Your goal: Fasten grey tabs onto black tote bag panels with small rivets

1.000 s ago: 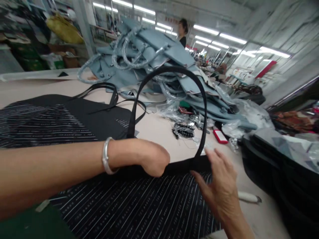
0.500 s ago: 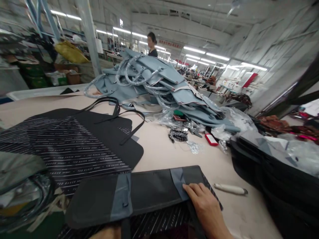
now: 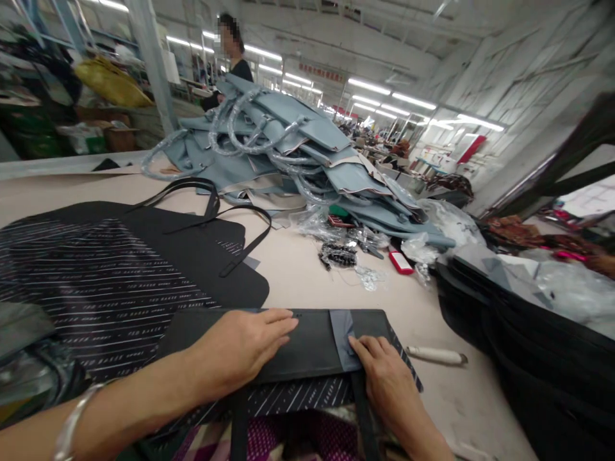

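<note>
A black bag panel (image 3: 307,355) lies across the table in front of me, with a grey strip (image 3: 342,333) near its right end. A striped lining printed with white lettering shows along its near edge, and dark straps hang toward me. My left hand (image 3: 245,346) rests flat on the panel's left part, fingers stretched out to the right, covering what is beneath. At the right end, my right hand (image 3: 387,374) grips the panel with bent fingers, its fingertips against the grey strip. The thumb is hidden.
More black striped bag pieces (image 3: 129,282) lie at the left. Pale blue bags (image 3: 288,147) are heaped behind. A white-handled tool (image 3: 437,356) lies right of the panel, near a black bag (image 3: 500,333). A red-and-white box (image 3: 400,262) sits farther back. A person (image 3: 234,51) stands beyond the heap.
My left hand has come up from the bottom edge onto the panel's left part, covering the left grey strip. My right hand stays at the right strip. The view has shifted slightly.
</note>
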Available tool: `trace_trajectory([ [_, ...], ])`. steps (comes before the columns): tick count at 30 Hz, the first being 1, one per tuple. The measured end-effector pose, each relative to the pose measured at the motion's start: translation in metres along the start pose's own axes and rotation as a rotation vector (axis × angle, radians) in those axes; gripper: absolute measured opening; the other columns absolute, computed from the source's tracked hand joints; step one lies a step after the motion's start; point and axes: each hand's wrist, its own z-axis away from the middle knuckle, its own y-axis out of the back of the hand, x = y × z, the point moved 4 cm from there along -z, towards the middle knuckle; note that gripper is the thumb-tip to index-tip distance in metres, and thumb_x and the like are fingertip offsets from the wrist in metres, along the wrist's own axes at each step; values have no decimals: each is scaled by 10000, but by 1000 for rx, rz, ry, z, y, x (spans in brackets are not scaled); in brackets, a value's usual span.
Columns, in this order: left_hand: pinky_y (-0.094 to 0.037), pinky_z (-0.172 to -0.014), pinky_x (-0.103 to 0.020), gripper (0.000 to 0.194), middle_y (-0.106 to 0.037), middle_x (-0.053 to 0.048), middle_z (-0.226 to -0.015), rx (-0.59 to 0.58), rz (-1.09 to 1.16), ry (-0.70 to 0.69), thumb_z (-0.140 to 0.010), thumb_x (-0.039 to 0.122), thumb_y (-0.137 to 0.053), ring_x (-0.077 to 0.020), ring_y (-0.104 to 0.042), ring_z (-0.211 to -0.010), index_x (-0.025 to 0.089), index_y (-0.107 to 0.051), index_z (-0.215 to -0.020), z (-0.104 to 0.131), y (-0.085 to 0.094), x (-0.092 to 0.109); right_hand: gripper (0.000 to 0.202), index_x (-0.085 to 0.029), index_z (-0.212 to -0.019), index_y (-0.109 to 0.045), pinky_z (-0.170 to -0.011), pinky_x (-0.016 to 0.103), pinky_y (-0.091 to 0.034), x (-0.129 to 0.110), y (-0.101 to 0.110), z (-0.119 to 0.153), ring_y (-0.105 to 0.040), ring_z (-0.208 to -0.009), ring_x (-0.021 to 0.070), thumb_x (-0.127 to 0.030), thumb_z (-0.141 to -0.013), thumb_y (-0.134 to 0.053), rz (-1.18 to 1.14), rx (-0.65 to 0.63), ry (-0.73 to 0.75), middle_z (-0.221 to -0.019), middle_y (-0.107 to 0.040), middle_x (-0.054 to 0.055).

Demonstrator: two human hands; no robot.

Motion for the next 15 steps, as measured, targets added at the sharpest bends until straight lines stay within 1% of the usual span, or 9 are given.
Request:
trace_trajectory([
  [1,-610,-907,-363,384,-654,-116,-1354,-29,-39,6,-990,167,-480,-253,-723,-1071,191,-627,-1343,-14,-13,-4,593,-172,-1209,-701,-855,355,-568,4,4,0,-656,-937,238,67,-737,-432,-94,-55,-14,-1106,-722,90],
  [3,-641,-807,-386,386,-627,-151,-1380,-76,-104,26,-987,172,-485,-272,-754,-966,171,-623,-1347,-30,-42,-12,667,-195,-1242,-687,-965,331,-539,15,13,-3,-659,-1057,208,60,-689,-413,-320,-189,-62,-1195,-712,66],
  [5,-652,-741,-381,388,-608,-166,-1399,-79,-133,30,-989,160,-463,-259,-769,-857,168,-635,-1336,-32,-67,-18,591,-221,-1238,-691,-962,327,-542,32,19,-9,-676,-1066,196,-11,-740,-452,-521,-280,-169,-1184,-727,45],
  [6,-652,-740,-370,393,-599,-166,-1409,-61,-133,26,-986,149,-454,-251,-769,-843,169,-640,-1332,-30,-76,-20,491,-221,-1207,-708,-926,337,-557,45,20,-14,-693,-1026,203,-80,-790,-489,-585,-277,-255,-1139,-744,46],
  [8,-649,-777,-352,405,-589,-163,-1421,14,-123,12,-980,133,-446,-254,-766,-895,158,-643,-1333,-24,-87,-23,319,-197,-1099,-747,-847,360,-577,78,15,-27,-720,-910,223,-256,-856,-549,-616,-175,-459,-1014,-772,61],
  [10,-645,-815,-347,420,-586,-157,-1423,95,-111,-2,-980,132,-424,-262,-755,-963,148,-641,-1339,-18,-91,-26,300,-171,-1001,-763,-830,376,-573,110,4,-41,-728,-857,237,-339,-869,-552,-567,-48,-601,-946,-780,83],
  [11,-648,-813,-343,426,-588,-150,-1420,126,-105,-15,-982,135,-406,-259,-755,-966,148,-649,-1332,-17,-92,-28,298,-166,-984,-762,-845,378,-565,123,-4,-48,-729,-863,239,-335,-870,-545,-542,-14,-628,-947,-782,89],
  [13,-656,-786,-331,438,-587,-122,-1424,168,-98,-39,-991,162,-377,-246,-762,-933,172,-659,-1326,-14,-97,-32,290,-166,-1006,-755,-871,367,-549,143,-20,-62,-726,-881,230,-287,-862,-534,-508,0,-621,-978,-781,88],
  [15,-659,-786,-318,450,-566,-52,-1451,217,-80,-39,-1008,238,-382,-236,-759,-956,263,-590,-1407,-11,-105,-38,304,-169,-1060,-741,-893,349,-533,156,-33,-72,-717,-909,215,-227,-846,-532,-488,-8,-590,-1029,-773,83],
])
